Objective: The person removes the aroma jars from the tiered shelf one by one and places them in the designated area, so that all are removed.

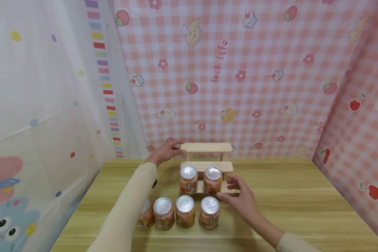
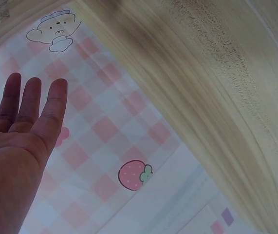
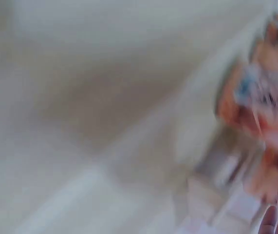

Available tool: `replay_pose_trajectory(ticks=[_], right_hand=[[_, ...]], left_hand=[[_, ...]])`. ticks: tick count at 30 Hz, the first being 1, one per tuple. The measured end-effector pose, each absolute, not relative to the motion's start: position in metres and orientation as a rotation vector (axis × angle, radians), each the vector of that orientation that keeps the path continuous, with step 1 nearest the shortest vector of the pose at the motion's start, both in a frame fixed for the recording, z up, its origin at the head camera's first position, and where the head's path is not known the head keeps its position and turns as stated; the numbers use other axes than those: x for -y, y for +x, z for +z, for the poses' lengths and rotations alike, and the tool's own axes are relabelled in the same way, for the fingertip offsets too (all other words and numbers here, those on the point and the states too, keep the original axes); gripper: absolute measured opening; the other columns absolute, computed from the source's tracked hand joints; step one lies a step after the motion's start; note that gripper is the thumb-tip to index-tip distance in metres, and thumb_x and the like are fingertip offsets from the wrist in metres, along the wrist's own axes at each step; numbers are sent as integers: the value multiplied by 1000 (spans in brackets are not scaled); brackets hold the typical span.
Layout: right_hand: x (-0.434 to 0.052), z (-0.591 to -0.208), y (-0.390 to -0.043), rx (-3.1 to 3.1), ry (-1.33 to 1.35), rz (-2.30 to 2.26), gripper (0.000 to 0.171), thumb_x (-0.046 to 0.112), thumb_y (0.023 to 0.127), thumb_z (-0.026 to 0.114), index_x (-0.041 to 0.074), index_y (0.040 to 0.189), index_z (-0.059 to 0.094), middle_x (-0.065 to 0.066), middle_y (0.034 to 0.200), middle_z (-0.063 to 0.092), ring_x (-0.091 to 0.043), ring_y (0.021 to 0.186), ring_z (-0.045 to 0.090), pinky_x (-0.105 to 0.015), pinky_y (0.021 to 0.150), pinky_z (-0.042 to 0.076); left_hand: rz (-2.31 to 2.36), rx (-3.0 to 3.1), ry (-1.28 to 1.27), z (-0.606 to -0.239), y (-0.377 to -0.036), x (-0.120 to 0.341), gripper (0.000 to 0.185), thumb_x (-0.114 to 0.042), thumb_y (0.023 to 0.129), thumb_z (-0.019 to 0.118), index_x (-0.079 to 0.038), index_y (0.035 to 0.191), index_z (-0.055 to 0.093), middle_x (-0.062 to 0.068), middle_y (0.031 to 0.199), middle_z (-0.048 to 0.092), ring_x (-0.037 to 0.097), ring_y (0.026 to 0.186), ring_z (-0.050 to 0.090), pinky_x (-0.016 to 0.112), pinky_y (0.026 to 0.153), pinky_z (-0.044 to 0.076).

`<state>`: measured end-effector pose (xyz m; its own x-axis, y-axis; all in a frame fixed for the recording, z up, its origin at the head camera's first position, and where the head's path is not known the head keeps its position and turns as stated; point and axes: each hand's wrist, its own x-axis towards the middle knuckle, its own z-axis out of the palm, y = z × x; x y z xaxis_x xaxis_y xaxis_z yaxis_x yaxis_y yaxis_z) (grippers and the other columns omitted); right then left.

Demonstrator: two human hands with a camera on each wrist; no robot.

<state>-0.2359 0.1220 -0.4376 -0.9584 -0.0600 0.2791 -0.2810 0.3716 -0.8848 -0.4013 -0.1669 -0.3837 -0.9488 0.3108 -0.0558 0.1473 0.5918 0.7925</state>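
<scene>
A small wooden tiered shelf [image 1: 207,147] stands at the back of the table. Two cans with silver lids and orange labels, a left one [image 1: 189,182] and a right one [image 1: 212,182], are side by side at its lowest tier. My left hand [image 1: 167,152] is at the left end of the top tier, fingertips right at the board. Its fingers [image 2: 53,109] are straight in the left wrist view; the thumb is hidden. Beside the right can, my right hand [image 1: 240,197] has thumb and fingers spread apart. Blurred cans [image 3: 260,102] show in the right wrist view.
In front of the shelf is a row of several similar cans, among them one at the right [image 1: 209,213] and one partly behind my left sleeve [image 1: 145,217]. Pink checked cloth [image 1: 255,94] hangs behind the wooden table [image 1: 289,206].
</scene>
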Motion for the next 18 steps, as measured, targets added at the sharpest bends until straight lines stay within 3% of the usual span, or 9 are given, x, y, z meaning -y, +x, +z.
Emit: replay_pose_trajectory(ticks=[8, 18], right_hand=[[-113, -419, -276, 2550, 475, 1567, 82, 31, 67, 80, 14, 135, 38, -13, 127, 47, -27, 110, 49, -45, 88, 42], [-104, -426, -291, 2595, 430, 1593, 70, 19, 66, 82, 10, 127, 48, -6, 111, 57, -22, 97, 57, -33, 76, 48]], left_hand=[[1306, -2606, 368, -386, -399, 171, 53, -40, 84, 62, -30, 133, 44, 7, 125, 51, 21, 110, 49, 43, 81, 44], [1313, -2611, 410, -386, -401, 168, 53, -37, 85, 61, -27, 135, 43, 10, 124, 51, 23, 110, 50, 45, 83, 44]])
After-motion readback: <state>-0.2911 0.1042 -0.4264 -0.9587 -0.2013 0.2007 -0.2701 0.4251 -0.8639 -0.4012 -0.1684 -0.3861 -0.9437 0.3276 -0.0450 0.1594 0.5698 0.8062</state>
